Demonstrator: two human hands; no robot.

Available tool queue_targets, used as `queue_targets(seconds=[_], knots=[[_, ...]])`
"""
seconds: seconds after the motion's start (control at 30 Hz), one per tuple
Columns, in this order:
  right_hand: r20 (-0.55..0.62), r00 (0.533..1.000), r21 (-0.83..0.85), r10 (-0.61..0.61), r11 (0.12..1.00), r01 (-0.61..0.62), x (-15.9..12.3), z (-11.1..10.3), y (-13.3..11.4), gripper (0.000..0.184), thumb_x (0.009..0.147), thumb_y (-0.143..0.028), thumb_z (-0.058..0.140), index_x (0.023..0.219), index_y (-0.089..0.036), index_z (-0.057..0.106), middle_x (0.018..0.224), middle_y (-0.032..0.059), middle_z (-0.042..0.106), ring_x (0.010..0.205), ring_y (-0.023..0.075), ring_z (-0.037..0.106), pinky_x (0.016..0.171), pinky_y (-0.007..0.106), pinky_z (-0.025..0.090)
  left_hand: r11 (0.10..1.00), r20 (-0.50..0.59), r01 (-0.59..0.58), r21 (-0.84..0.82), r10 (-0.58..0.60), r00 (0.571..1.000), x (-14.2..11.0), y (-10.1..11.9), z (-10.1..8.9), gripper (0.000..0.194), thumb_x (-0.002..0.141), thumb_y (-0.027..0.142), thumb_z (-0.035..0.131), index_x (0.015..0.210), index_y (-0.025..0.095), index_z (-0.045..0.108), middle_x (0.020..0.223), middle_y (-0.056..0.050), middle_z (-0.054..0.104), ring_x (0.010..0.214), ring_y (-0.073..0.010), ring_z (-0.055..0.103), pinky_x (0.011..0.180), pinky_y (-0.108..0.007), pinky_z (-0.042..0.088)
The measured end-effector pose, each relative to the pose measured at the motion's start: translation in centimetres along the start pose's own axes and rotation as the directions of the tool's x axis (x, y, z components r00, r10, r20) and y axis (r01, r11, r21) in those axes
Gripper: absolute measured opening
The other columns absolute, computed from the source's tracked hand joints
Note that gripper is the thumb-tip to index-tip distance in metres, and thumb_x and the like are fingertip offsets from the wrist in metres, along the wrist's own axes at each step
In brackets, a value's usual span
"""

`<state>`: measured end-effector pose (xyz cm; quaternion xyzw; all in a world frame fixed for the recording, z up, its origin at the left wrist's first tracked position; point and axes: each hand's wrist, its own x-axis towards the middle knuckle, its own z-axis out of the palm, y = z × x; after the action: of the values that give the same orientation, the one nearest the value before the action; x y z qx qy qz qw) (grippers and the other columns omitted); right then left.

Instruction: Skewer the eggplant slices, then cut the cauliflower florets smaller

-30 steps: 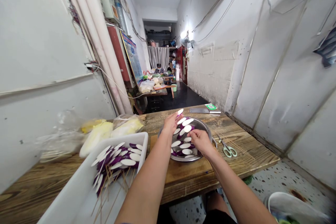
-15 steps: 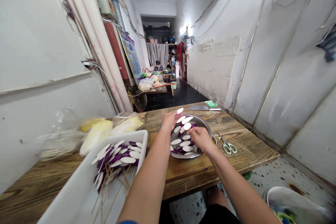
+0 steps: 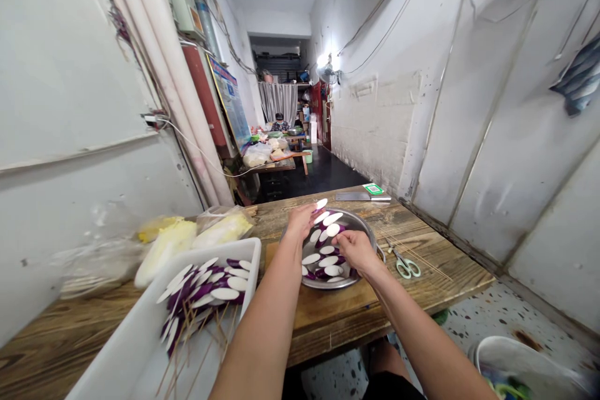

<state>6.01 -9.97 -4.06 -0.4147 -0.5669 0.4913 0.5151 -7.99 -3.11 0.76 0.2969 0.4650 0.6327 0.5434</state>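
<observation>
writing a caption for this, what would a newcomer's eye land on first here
Probably the bright white cut faces and purple skin of the eggplant pieces in the round metal bowl, with both hands over it at the middle of the wooden table. Next, the white tub on the left, where more purple-and-white pieces are heaped with thin sticks poking out toward the viewer.

A single camera sits on the person's head and looks forward and down over both forearms, close above the wooden table (image 3: 435, 262), with the left hand (image 3: 300, 220), the right hand (image 3: 357, 250) and the metal bowl (image 3: 363, 222) just below centre. Its wide view takes in the white tray (image 3: 140, 325) near at lower left and runs down the long room to the grey curtain (image 3: 280, 100), well apart at the back
</observation>
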Motion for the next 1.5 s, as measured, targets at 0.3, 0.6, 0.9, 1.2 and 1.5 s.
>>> queue_targets(seconds=[0.3,0.6,0.9,1.2,1.5], knots=[[0.014,1.000,0.065,0.020,0.998,-0.021,0.01,0.03,0.01,0.026,0.070,-0.040,0.048,0.065,-0.017,0.058,0.038,-0.0092,0.032,0.035,0.0063,0.024,0.037,0.020,0.017,0.999,0.000,0.018,0.040,-0.018,1.000,0.38,-0.25,-0.21,0.005,0.070,0.005,0.068,0.074,0.008,0.067,0.075,-0.011,0.071,0.070,-0.0189,0.069,0.069,-0.029,0.055],[0.001,0.999,0.054,-0.037,0.998,0.036,0.02,-0.02,0.30,0.027,0.072,-0.041,0.048,0.065,-0.016,0.058,0.039,-0.0085,0.034,0.036,0.0065,0.025,0.038,0.020,0.018,1.000,0.009,-0.011,-0.010,0.011,1.000,-0.05,-0.12,-0.02,0.013,0.071,0.014,0.073,0.082,0.010,0.067,0.079,-0.011,0.071,0.073,-0.0197,0.070,0.071,-0.030,0.056],[0.007,0.998,0.014,-0.063,0.998,0.063,-0.11,0.00,0.21,0.029,0.075,-0.043,0.048,0.066,-0.018,0.059,0.041,-0.0063,0.040,0.037,0.0083,0.031,0.038,0.021,0.022,0.996,-0.074,-0.069,-0.049,0.065,0.995,-0.40,-0.09,0.61,0.008,0.074,0.006,0.067,0.068,0.008,0.064,0.071,-0.009,0.070,0.064,-0.0173,0.069,0.078,-0.035,0.055],[0.014,0.998,0.034,-0.057,0.998,0.057,-0.16,0.03,0.15,0.029,0.075,-0.044,0.048,0.067,-0.018,0.057,0.041,-0.0079,0.035,0.038,0.0082,0.028,0.040,0.021,0.021,0.998,-0.084,-0.049,-0.051,0.045,0.995,-0.57,-0.07,0.71,0.008,0.073,0.007,0.069,0.067,0.009,0.064,0.070,-0.009,0.070,0.065,-0.0175,0.068,0.075,-0.033,0.055],[-0.001,0.999,0.044,-0.040,0.998,0.040,-0.12,0.02,-0.01,0.028,0.073,-0.043,0.048,0.067,-0.017,0.057,0.042,-0.0081,0.035,0.039,0.0079,0.027,0.041,0.021,0.021,0.998,-0.067,-0.045,0.037,0.047,0.997,-0.44,-0.32,0.62,0.011,0.066,0.014,0.075,0.071,0.010,0.066,0.069,-0.008,0.069,0.059,-0.0154,0.066,0.055,-0.023,0.051]])
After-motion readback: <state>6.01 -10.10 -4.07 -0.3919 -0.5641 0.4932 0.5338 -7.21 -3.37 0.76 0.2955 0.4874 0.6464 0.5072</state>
